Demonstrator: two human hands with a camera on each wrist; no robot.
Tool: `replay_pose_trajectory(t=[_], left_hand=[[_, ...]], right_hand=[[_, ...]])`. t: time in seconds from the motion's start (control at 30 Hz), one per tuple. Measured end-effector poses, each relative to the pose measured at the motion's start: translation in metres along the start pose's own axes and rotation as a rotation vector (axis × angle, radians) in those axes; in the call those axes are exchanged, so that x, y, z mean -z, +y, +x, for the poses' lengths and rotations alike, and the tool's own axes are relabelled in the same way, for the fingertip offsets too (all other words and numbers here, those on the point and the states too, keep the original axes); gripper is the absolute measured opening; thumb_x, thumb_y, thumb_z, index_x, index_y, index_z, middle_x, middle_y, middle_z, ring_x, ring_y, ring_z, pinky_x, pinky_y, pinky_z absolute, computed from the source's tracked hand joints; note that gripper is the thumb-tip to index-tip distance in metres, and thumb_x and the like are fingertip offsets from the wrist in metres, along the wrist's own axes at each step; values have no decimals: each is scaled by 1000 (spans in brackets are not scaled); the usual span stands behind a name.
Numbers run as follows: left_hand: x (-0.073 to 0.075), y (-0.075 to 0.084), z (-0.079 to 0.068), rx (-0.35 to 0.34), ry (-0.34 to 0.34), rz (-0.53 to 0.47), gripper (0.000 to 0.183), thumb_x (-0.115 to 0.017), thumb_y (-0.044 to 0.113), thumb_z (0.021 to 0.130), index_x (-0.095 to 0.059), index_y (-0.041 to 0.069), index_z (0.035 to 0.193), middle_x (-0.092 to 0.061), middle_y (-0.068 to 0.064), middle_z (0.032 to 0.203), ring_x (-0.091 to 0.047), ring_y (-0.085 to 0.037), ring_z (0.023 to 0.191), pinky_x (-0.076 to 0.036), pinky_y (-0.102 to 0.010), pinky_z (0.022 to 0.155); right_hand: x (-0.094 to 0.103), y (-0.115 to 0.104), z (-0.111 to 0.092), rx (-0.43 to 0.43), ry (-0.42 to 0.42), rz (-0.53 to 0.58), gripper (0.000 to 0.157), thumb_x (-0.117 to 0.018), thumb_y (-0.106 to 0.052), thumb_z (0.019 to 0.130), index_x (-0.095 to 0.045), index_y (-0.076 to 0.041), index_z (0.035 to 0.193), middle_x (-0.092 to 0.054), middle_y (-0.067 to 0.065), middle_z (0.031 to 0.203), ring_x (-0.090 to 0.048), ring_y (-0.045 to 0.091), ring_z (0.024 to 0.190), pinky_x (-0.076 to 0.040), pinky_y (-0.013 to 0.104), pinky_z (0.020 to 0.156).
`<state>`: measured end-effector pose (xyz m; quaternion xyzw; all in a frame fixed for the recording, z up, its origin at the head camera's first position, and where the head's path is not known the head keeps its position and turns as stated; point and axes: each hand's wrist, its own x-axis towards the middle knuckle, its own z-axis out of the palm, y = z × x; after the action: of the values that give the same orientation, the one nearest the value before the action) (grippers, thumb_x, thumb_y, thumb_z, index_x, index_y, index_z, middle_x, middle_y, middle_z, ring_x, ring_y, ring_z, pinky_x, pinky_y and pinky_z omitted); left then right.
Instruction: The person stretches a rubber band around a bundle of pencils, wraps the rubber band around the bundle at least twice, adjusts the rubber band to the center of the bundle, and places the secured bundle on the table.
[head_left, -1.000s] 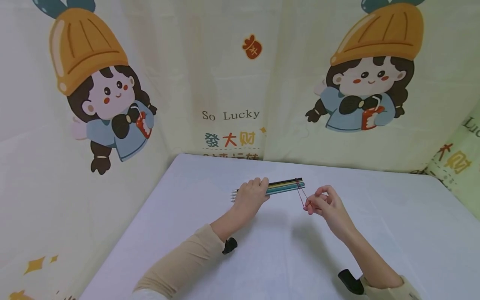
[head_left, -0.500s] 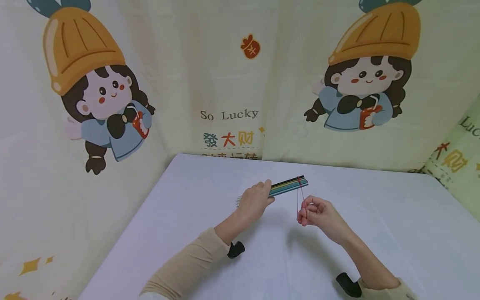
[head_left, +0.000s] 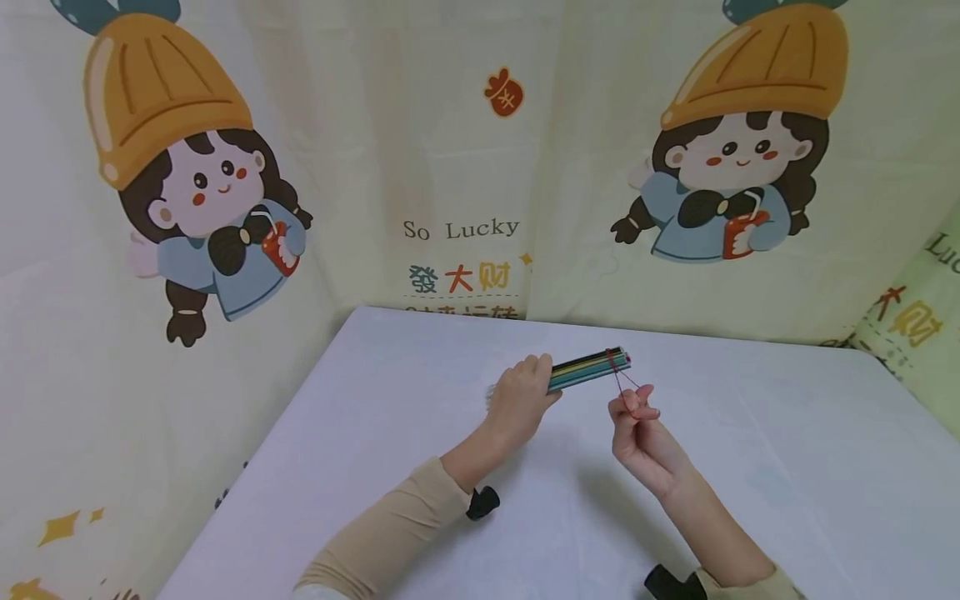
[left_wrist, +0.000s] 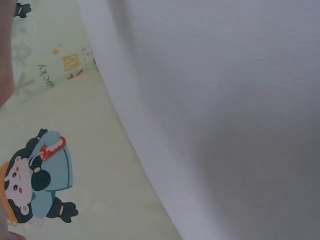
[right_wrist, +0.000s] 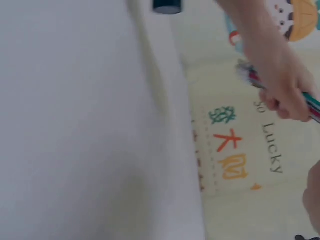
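The right hand [head_left: 642, 433], the one nearer the free tip, holds a red band [head_left: 612, 360] stretched from the right end of a bundle of slim sticks [head_left: 583, 371], which lies crosswise above the worktop [head_left: 780, 433], gripped farther left by the left hand [head_left: 522, 392], before a backdrop [head_left: 577, 242] reading "So Lucky" and "發大财".

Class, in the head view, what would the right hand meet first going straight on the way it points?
Beyond the red band it touches, the right hand would probably meet the bundle of sticks first; depth is unclear, so it might pass beneath.
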<state>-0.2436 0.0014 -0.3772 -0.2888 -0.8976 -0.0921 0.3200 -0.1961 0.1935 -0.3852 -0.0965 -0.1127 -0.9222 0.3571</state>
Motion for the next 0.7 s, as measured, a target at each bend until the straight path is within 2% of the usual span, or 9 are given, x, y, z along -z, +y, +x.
replay_pose_trajectory(t=[0.07,0.17,0.27,0.33,0.4,0.47,0.57,0.7], left_hand=[[-2,-2,-1,-40,83,40,39,-76,28,74,-50,6,92,-53,-2,75,-53,-13,63,-39,-23,53],[-4,-6,-1,-99,179,86,40,-78,29,71,-49,7,89,-50,-2,74,-51,-12,61,-36,-22,51],[-5,-10,-1,-149,238,120,41,-79,30,70,-50,7,88,-48,-2,73,-49,-12,59,-33,-21,50],[-4,-12,-1,-183,270,153,42,-79,32,69,-50,8,87,-47,-1,73,-47,-12,58,-32,-21,49],[-5,-15,-1,-215,299,187,43,-79,34,68,-50,9,86,-45,-1,72,-45,-11,56,-31,-21,49],[-5,-17,0,-246,326,228,42,-78,36,69,-49,9,85,-45,-1,71,-45,-11,55,-31,-21,49],[-6,-20,0,-287,340,265,38,-74,36,74,-49,10,85,-47,0,70,-47,-11,56,-33,-20,49],[-5,-25,1,-340,331,281,29,-69,32,79,-50,12,86,-48,1,70,-48,-10,58,-35,-20,51]], right_hand=[[-7,-1,0,10,32,-13,31,-42,-10,97,-67,6,88,-58,20,84,-58,20,65,-46,15,73],[-19,-3,-1,23,74,-121,29,-40,-8,97,-65,5,90,-60,18,85,-57,19,64,-48,17,70],[-31,-6,-2,49,151,-317,24,-39,0,96,-63,1,92,-63,16,85,-60,15,67,-50,18,69],[-40,-7,-2,67,233,-455,20,-42,5,93,-61,0,95,-65,13,82,-63,13,69,-50,18,68],[-47,-8,-2,87,327,-639,16,-45,6,91,-59,-1,96,-66,10,79,-66,12,72,-49,16,67],[-54,-10,-3,101,430,-821,10,-51,1,90,-60,-1,96,-66,7,76,-66,9,70,-49,15,65],[-63,-13,-2,102,561,-1091,10,-56,-4,89,-65,-1,88,-64,4,75,-64,5,66,-48,14,63],[-72,-17,0,72,697,-1329,14,-59,-10,88,-70,-9,81,-63,2,74,-61,4,63,-49,15,62]])
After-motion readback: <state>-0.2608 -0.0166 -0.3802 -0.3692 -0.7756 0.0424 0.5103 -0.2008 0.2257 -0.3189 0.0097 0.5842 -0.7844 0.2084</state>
